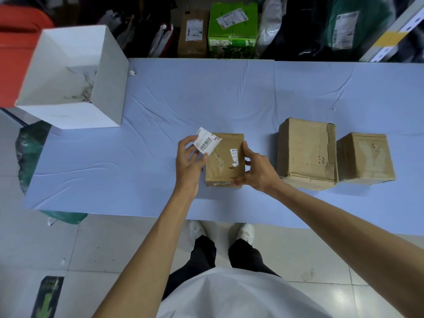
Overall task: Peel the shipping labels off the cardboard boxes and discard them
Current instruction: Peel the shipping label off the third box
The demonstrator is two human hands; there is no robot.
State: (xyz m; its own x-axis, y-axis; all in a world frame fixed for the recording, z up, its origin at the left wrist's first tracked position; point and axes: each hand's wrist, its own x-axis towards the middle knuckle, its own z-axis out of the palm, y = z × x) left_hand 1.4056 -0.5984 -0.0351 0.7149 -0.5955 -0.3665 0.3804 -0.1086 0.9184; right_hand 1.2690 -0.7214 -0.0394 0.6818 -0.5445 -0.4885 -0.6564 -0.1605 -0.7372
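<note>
A small cardboard box [223, 167] stands on the blue-covered table [137, 145] in front of me. My left hand [190, 159] pinches a white shipping label [207, 143] with a barcode, lifted off the box's upper left corner. My right hand [257, 171] grips the box's right side and lower edge. A narrow strip of white label [234, 157] still sticks on the box's top face. Two more brown boxes, a larger one [306, 153] and a smaller one [364, 157], stand to the right with bare tops.
An open white bin [73, 76] with paper scraps inside stands at the table's far left. Behind the table lie labelled parcels, a brown carton [193, 34], a green carton [232, 31] and bags. A green sack [32, 150] sits on the floor at the left.
</note>
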